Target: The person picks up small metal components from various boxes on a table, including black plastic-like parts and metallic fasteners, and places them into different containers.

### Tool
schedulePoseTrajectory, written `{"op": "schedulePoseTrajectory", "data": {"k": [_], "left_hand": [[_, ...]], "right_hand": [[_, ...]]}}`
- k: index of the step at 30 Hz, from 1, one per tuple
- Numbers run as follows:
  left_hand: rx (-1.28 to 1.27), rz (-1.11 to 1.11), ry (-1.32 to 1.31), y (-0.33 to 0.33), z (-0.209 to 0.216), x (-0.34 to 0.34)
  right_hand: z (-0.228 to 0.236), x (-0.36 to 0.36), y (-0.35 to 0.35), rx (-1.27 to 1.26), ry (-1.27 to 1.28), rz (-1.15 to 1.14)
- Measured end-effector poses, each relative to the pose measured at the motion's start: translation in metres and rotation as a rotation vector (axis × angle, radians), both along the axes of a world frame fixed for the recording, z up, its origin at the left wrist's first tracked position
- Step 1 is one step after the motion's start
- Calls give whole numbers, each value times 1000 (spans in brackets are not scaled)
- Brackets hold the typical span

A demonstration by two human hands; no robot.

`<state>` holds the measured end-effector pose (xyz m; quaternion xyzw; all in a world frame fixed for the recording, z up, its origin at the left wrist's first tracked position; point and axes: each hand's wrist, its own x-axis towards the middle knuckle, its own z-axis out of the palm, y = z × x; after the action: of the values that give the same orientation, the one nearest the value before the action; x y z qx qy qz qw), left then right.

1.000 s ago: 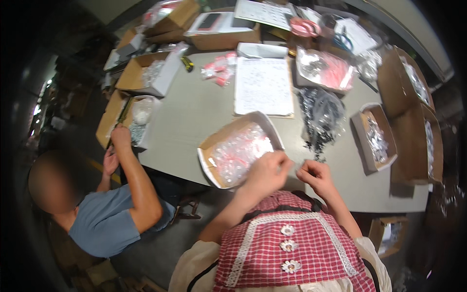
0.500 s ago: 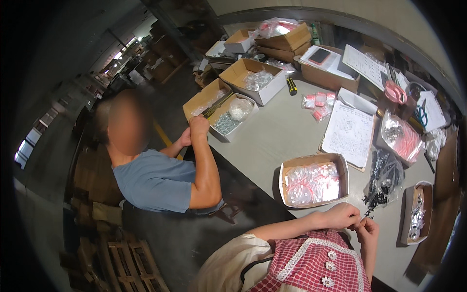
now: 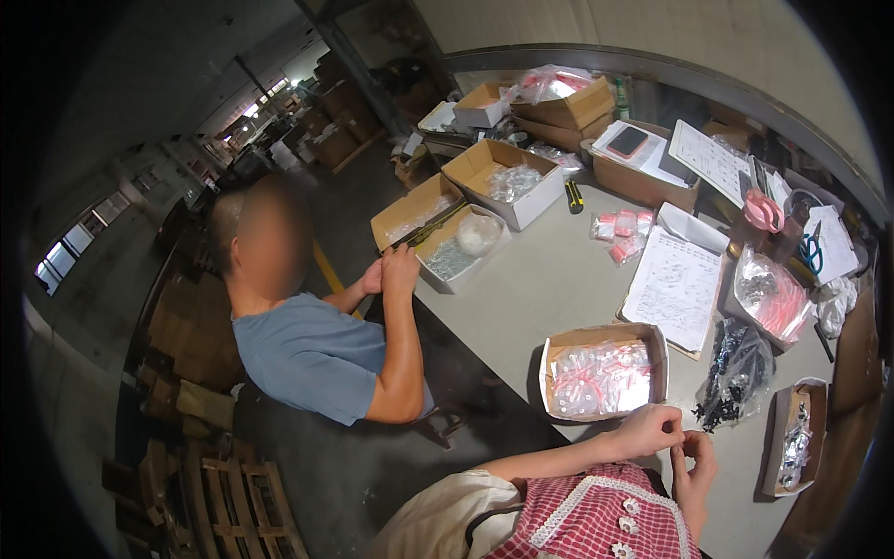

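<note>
Two hands at the near table edge: left hand [image 3: 645, 430] and right hand [image 3: 694, 463], fingertips pinched together on one small item, too small to identify, held just short of the table's edge. One open cardboard box of clear packets [image 3: 601, 375] just beyond the left hand. One heap of black parts [image 3: 736, 373] right of it. One printed sheet [image 3: 674, 287] farther on; bare grey table [image 3: 531, 279] left of that. One co-worker [image 3: 317, 349] seated across, hands at a far carton [image 3: 456, 252].

Left hand [image 3: 645, 430] and right hand [image 3: 696, 458] meet (fingertips pinched together), forearms bent inward.
</note>
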<state>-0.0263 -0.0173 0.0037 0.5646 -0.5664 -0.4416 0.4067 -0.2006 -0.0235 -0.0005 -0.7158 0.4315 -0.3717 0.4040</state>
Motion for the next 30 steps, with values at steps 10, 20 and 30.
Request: {"op": "schedulePoseTrajectory", "data": {"k": [10, 20, 30], "left_hand": [[-9, -3, 129, 4, -12, -7], [4, -37, 120, 3, -7, 2], [62, 0, 106, 10, 3, -3]], "right_hand": [[-10, -9, -1, 210, -131, -88], [-7, -3, 0, 114, -66, -70], [8, -3, 0, 41, 3, 6]]}}
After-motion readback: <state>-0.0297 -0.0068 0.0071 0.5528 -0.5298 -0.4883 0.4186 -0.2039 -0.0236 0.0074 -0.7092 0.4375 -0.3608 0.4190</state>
